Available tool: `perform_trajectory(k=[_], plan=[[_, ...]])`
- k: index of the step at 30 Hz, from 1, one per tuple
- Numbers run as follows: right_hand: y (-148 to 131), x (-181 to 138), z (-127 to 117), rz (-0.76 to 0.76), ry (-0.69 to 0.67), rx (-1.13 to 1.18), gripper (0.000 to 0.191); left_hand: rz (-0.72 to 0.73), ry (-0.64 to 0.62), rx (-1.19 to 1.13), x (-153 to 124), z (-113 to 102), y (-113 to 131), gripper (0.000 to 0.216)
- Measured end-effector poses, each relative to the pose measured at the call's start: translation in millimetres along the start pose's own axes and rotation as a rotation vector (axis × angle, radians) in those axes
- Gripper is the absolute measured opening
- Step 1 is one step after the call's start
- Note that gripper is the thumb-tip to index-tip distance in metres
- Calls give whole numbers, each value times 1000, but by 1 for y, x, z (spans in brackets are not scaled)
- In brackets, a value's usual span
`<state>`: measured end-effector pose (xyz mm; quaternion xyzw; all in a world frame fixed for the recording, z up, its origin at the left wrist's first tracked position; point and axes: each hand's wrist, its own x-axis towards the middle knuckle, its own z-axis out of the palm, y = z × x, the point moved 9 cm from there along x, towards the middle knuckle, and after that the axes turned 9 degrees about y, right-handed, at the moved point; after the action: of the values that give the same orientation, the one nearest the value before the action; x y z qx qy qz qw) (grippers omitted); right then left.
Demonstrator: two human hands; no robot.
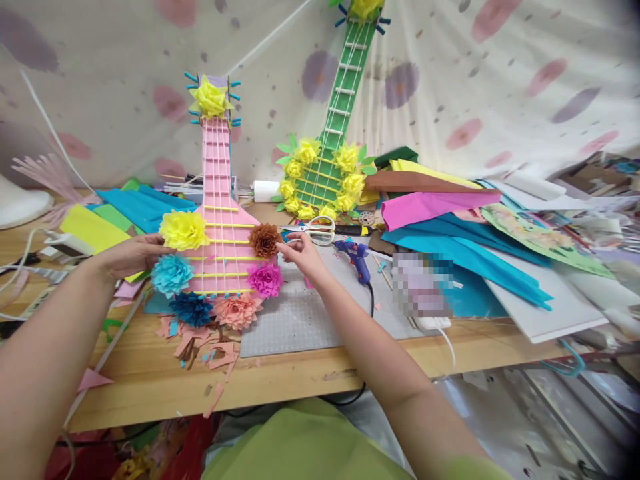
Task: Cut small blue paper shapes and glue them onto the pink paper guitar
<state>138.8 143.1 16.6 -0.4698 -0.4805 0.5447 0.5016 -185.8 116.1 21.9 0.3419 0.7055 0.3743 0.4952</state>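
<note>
A pink paper guitar [220, 193] stands nearly upright on the table, with white strings and yellow bars across its body. Ruffled paper flowers line its edge: a yellow flower [183, 230], a light blue flower [172, 274], a dark blue flower [191, 309], a peach flower [237, 311], a magenta flower [265, 280] and a brown flower [265, 240]. My left hand [134, 256] is closed at the guitar's left side, fingertips partly hidden behind the yellow flower. My right hand [301, 255] pinches at the right side, against the brown flower's outer edge.
Behind stands a green paper guitar [325, 177] with yellow flowers. Scissors [320, 231] and a blue glue gun [354, 257] lie by the grey cutting mat [295, 333]. Folded blue paper [465, 250] is piled at right; paper scraps [220, 357] litter the front.
</note>
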Motion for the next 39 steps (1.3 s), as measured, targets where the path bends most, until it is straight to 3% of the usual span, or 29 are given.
perform_trajectory(k=[6,15,19,24,33,39], plan=[[19,14,16,-41,-50,14,46,-10,-22,42,-2,4,-1,37],[33,11,12,-6,-106,37,46,-8,-34,56,0,2,-4,42],[28,7,1,-3,-118,27,43,-11,-35,52,0,1,-4,44],[1,5,-3,-115,-85,14,44,-32,-6,37,-4,0,-3,37],[-6,2,26,-347,23,-373,79,-38,-46,77,-8,3,-2,38],[14,-1,13,-175,-92,-303,84,-37,-64,109,-5,7,-2,45]])
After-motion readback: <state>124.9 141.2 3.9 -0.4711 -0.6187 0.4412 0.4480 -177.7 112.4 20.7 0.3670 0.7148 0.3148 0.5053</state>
